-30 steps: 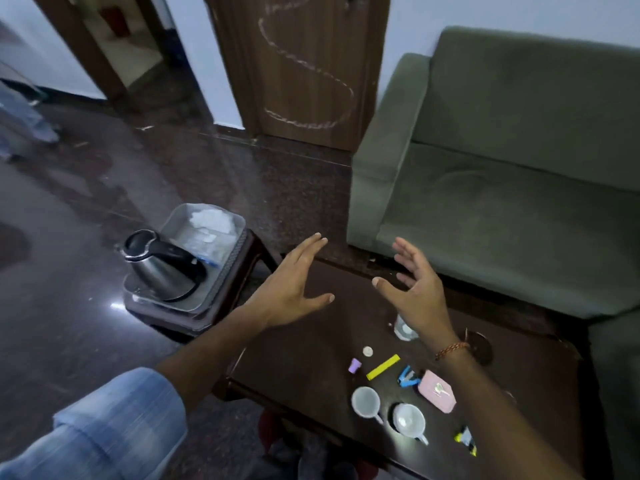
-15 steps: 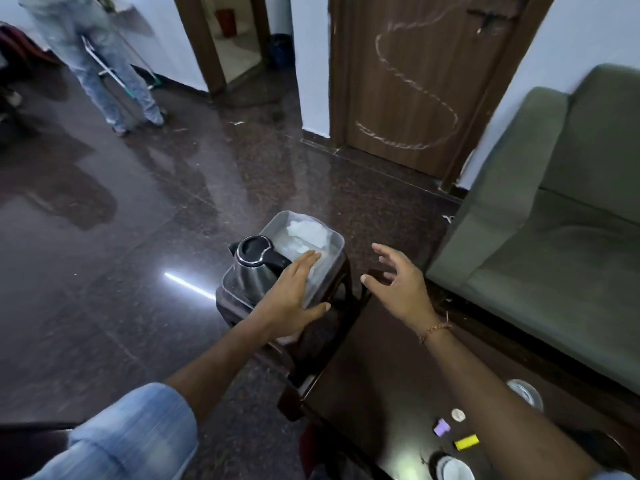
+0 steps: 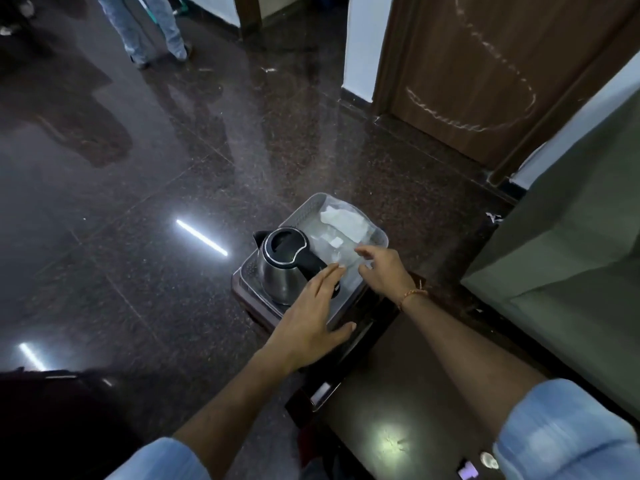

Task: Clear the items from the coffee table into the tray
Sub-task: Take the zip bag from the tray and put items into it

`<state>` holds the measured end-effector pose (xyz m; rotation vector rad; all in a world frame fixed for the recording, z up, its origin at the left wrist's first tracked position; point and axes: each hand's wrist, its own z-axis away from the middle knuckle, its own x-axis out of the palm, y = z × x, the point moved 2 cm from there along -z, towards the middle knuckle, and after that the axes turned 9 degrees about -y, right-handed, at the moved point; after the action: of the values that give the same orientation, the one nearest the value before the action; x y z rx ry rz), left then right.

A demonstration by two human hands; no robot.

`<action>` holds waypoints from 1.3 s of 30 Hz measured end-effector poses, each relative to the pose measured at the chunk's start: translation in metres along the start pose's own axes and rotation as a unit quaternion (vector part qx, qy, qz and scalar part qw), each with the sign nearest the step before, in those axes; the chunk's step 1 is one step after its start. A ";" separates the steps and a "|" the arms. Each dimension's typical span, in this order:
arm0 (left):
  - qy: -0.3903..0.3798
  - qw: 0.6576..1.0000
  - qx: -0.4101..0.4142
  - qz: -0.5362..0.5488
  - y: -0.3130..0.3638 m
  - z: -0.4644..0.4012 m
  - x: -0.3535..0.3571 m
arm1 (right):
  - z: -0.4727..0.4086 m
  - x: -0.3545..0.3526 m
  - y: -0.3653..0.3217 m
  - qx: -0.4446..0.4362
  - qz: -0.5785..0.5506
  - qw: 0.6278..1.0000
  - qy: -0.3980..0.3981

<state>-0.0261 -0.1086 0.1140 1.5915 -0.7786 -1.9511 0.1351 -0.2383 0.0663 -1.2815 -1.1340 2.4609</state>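
A grey plastic tray (image 3: pixel 313 205) stands on a small dark stool to the left of the coffee table (image 3: pixel 415 393). Inside it are a steel kettle (image 3: pixel 282 268) with a black lid and handle, and crumpled white paper or plastic (image 3: pixel 341 220). My left hand (image 3: pixel 310 323) reaches over the tray's near edge with straight fingers, holding nothing. My right hand (image 3: pixel 384 271) hovers over the tray's right side, fingers loosely spread, empty. On the table's near corner only a small purple item (image 3: pixel 467 472) and a white disc (image 3: pixel 489 460) show.
A green sofa (image 3: pixel 571 254) fills the right side. A brown door (image 3: pixel 485 64) with chalk marks stands behind the tray. Dark glossy floor spreads to the left, where a person's legs (image 3: pixel 149 26) stand at the top. A dark object (image 3: pixel 52 427) lies at lower left.
The view has swung left from the table to the tray. Both hands have moved forward over the tray, the right one now above its right side.
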 end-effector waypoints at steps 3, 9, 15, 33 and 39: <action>-0.008 1.000 -0.017 0.015 -0.013 -0.006 0.013 | -0.030 0.025 0.012 0.012 0.049 0.997 -0.056; 0.008 0.999 -0.039 0.035 -0.028 -0.014 0.023 | -0.084 0.061 0.021 -0.012 0.132 0.985 -0.112; 0.028 0.998 -0.028 0.039 -0.033 -0.014 0.024 | -0.128 0.092 0.033 0.019 0.217 0.962 -0.167; 0.073 0.994 -0.030 0.077 -0.021 -0.019 0.020 | -0.119 0.063 0.022 0.117 0.059 0.990 -0.055; 0.184 0.974 -0.033 0.126 -0.005 -0.039 0.007 | -0.067 0.014 0.002 0.135 -0.091 0.986 -0.021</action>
<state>0.0103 -0.1142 0.0993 1.6579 -0.7116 -1.4346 0.1769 -0.1963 0.0320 -1.0062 -0.8472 2.4129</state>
